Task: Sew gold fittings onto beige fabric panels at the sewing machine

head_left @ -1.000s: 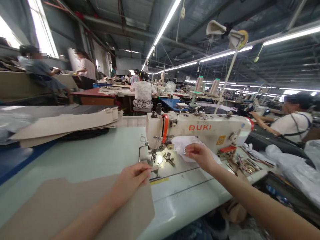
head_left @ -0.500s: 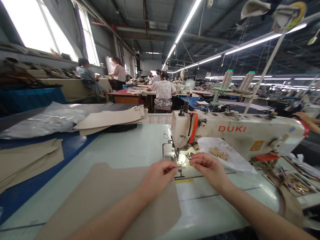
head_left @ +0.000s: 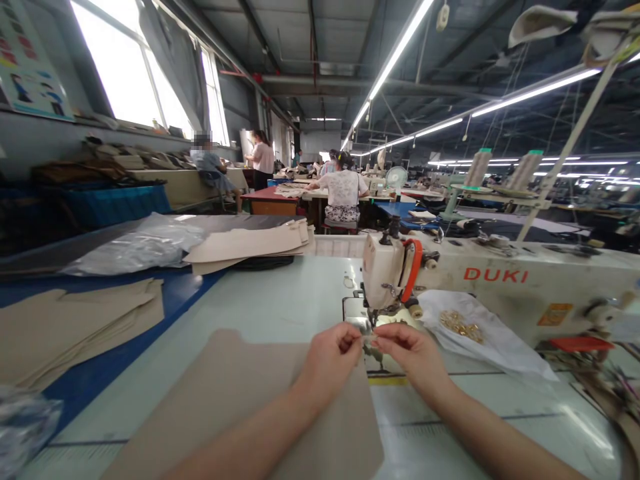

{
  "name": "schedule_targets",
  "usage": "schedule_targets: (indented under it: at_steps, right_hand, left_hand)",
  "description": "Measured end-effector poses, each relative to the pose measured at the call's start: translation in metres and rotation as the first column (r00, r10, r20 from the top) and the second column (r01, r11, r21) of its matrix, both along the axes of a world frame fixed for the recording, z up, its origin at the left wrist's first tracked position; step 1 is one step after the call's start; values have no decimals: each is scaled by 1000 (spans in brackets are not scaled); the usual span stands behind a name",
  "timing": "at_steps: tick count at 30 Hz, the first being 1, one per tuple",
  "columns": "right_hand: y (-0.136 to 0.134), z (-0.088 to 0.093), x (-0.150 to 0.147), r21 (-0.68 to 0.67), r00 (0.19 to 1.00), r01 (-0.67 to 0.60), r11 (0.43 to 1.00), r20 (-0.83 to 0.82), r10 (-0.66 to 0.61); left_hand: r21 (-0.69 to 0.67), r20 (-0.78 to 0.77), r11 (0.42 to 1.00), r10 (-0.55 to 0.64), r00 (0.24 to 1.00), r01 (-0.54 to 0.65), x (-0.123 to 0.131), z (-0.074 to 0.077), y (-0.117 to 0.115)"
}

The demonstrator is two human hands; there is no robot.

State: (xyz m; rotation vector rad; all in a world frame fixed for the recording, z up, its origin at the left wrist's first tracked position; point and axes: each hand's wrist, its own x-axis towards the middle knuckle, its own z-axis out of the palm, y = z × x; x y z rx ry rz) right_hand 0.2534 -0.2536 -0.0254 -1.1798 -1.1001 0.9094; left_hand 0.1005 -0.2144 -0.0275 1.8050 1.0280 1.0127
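fabric panel (head_left: 225,400) lies under left hand (head_left: 330,360), both it and right hand (head_left: 410,353) pinching maybe one tiny piece (head_left: 369,339).

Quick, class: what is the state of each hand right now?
Left hand: pinched shut on a tiny piece, unidentifiable.
Right hand: pinched shut on the same piece.

Both forearms show from the bottom edge and slant toward each other. The left forearm (head_left: 260,433) runs up and to the right, bare, with the wrist straight. The left hand (head_left: 333,357) is curled into a loose fist, knuckles up, thumb and forefinger pinched together at its right side. The right forearm (head_left: 480,433) runs up and to the left. The right hand (head_left: 411,352) is palm down, its fingers (head_left: 387,340) bent, tips pinched and pointing left. The two pinches nearly meet, tip to tip (whether they touch is too small to tell)
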Motion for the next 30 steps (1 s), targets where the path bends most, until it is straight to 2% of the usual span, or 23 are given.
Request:
schedule_targets:
  at_steps: [5, 9, 12, 15, 20, 26, 30]
  right_hand:
    - [5, -3, -2, 61, 981, 9, 998, 192, -21]
    - [6, -4, -4, 135, 894, -8, 991, 444, -53]
    - [2, -5, -5, 160, 839, -43, 986, 541, -51]
    - [-3, -8, -4, 111, 886, -57, 992, 463, -1]
    - [0, -11, 2, 16, 983, -101, 995, 154, 98]
    - [5, -2, 4, -53, 991, -130, 990, -17, 129]
    - [3, 3, 2, -114, 978, -178, 977, -125, 164]
  left_hand:
    - [65, -28, 998, -6, 1000, 8, -1, -2, -1]
    - [116, -80, 989, -85, 993, 94, -1, -2, -7]
    - [51, -69, 994, -96, 993, 99, -1, -4, -6]
    - [-90, 10, 993, -81, 997, 82, -2, -6, 1]
    - [-206, 124, 974, -75, 989, 99, -4, -4, 9]
    - [-307, 225, 942, -70, 972, 139, -5, 9, 7]
    - [-334, 261, 927, -84, 962, 172, -6, 11, 5]
